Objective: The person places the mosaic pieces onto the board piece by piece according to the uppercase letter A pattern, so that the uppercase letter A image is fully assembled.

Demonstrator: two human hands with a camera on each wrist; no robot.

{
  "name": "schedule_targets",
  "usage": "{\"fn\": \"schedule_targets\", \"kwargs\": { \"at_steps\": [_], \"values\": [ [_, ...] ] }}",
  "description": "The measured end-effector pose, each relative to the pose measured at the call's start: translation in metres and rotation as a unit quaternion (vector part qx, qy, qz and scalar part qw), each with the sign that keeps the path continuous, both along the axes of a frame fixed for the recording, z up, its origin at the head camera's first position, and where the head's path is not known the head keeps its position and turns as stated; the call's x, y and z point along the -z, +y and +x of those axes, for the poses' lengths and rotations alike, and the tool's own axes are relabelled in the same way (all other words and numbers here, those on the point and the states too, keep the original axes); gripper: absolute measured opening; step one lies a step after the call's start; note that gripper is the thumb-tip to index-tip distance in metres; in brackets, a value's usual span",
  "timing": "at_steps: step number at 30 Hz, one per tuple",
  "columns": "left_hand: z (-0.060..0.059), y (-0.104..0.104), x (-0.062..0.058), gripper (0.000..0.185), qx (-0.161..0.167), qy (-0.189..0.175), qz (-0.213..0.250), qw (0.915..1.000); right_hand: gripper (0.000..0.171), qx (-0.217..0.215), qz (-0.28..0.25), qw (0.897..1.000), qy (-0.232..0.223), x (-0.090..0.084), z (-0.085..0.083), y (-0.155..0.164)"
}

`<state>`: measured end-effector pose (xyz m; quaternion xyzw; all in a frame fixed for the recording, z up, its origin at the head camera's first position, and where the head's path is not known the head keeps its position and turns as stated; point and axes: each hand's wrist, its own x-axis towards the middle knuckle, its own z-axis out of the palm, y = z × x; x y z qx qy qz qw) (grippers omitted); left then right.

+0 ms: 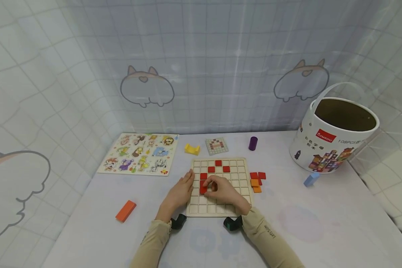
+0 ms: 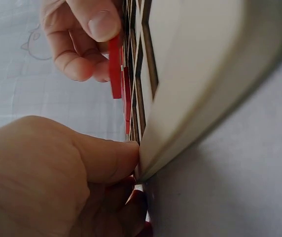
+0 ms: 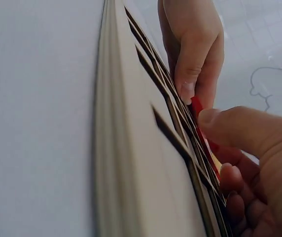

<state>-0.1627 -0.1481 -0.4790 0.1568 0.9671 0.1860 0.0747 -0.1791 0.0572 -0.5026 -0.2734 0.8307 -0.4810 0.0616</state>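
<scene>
A wooden grid board lies on the table before me, with several red tiles set in its squares. My right hand is over the left half of the board and pinches a red tile between thumb and fingers. That tile stands tilted against the grid, close to another red tile. My left hand rests along the board's left edge, fingers extended, and its thumb touches the rim in the left wrist view. Beside the board's right edge lie loose red tiles and orange tiles.
Behind the board are a small pattern card, a yellow block and a purple cylinder. An animal puzzle board lies back left, an orange block nearer. A white bucket and blue block stand right.
</scene>
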Motion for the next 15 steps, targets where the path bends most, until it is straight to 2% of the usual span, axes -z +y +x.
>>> {"fn": "schedule_targets", "kwargs": {
  "at_steps": [5,15],
  "values": [
    [0.0010,-0.0005,0.0000,0.053,0.006,0.008,0.001,0.9999,0.021,-0.003,0.020,0.999,0.028,0.0027,-0.0006,-0.0002],
    [0.0027,-0.0001,-0.0034,0.053,0.007,0.006,0.000,1.0000,0.025,0.000,0.006,1.000,0.009,-0.0001,0.0012,-0.0007]
  ]
}}
